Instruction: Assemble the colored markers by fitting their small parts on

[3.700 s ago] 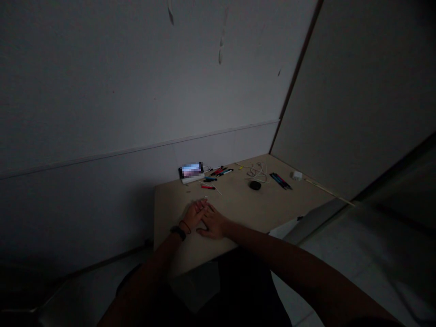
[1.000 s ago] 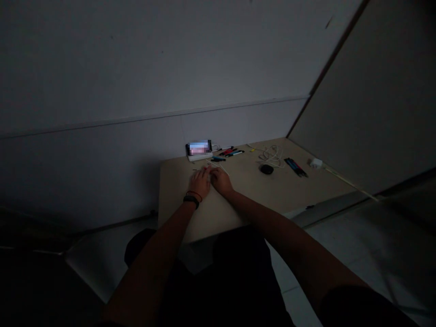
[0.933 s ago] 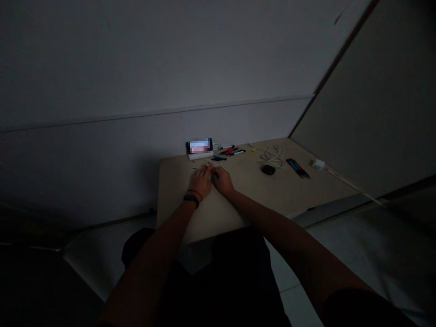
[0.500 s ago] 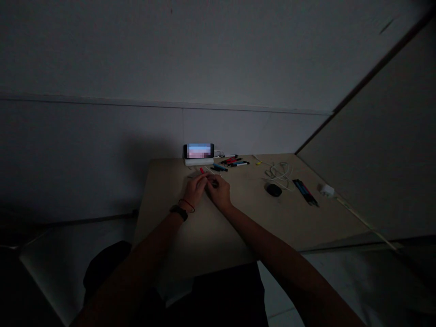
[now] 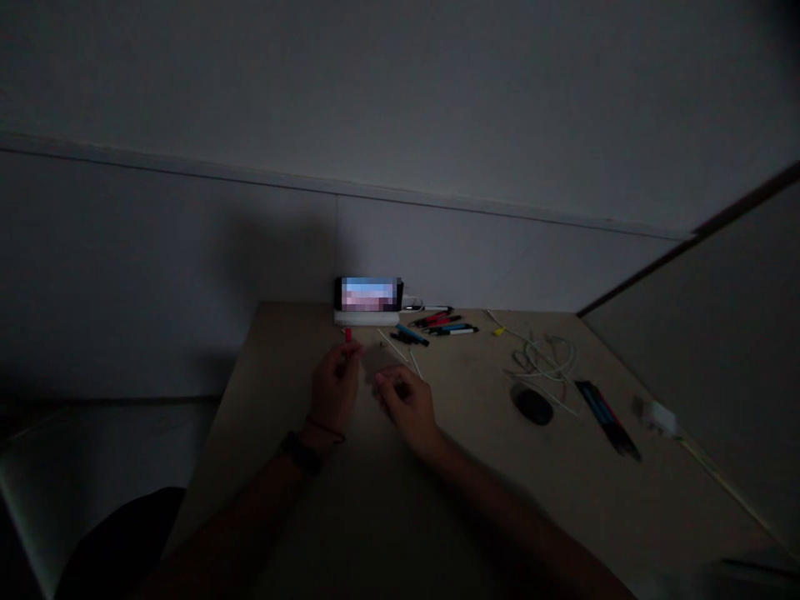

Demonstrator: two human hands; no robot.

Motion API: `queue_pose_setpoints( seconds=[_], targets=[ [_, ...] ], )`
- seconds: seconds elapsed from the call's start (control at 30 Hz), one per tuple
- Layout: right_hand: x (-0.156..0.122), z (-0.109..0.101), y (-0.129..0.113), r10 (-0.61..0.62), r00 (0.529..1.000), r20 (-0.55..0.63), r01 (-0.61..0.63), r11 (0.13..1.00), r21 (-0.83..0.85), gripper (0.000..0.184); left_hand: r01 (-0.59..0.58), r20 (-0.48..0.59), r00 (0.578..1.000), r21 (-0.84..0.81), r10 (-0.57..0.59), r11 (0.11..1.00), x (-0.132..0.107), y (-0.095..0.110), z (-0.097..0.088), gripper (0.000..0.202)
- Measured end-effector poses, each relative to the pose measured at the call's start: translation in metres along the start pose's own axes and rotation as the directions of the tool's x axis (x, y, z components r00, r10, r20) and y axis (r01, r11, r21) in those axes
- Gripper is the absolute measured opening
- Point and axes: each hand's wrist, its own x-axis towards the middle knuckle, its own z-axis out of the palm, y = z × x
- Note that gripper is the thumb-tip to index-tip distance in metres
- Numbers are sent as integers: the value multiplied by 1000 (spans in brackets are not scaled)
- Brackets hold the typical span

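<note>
My left hand [image 5: 336, 383] is closed around a short red pen part [image 5: 348, 335], whose end sticks up above the fingers. To its right, a small gap away, my right hand [image 5: 407, 404] is held in a pinch over the desk. Whatever lies between its fingertips, if anything, is too small and dark to make out. Thin white pen refills [image 5: 393, 346] lie on the desk just beyond the right hand. Behind them are a blue pen part [image 5: 412, 334] and several red, blue and white pens [image 5: 445, 322].
A lit phone [image 5: 368, 294] leans at the back of the desk [image 5: 281, 333] above a white block [image 5: 366, 318]. To the right are a coiled white cable [image 5: 550, 357], a black mouse [image 5: 533, 406], a row of pens [image 5: 607, 419] and a white plug [image 5: 660, 418].
My hands have come apart, the left keeping the red pen part and the right drawing away to the right. The camera view has shifted and tilted, and the desk appears larger.
</note>
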Motion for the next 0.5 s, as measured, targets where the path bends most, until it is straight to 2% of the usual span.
queue_pose_setpoints(
  seconds=[0.13,0.23,0.3,0.4,0.5],
  targets=[
    [4,-10,-3,9,995,-99,-11,1000,-15,33,86,12,996,-132,-85,987,0,6,-3,17],
    [13,-20,-7,-1,971,-239,-8,999,-36,35,92,21,996,-212,-90,973,1,8,-6,21],
    [19,-26,-7,-3,953,-302,-10,999,-40,36,92,38,996,-249,-86,964,2,8,-8,32],
    [24,-31,-6,1,949,-315,-15,999,-44,36,105,68,994,-264,-90,959,3,5,-10,52],
    [24,-32,-2,3,955,-297,-19,999,-50,37,124,89,991,-278,-102,953,5,2,-10,63]
  ],
)
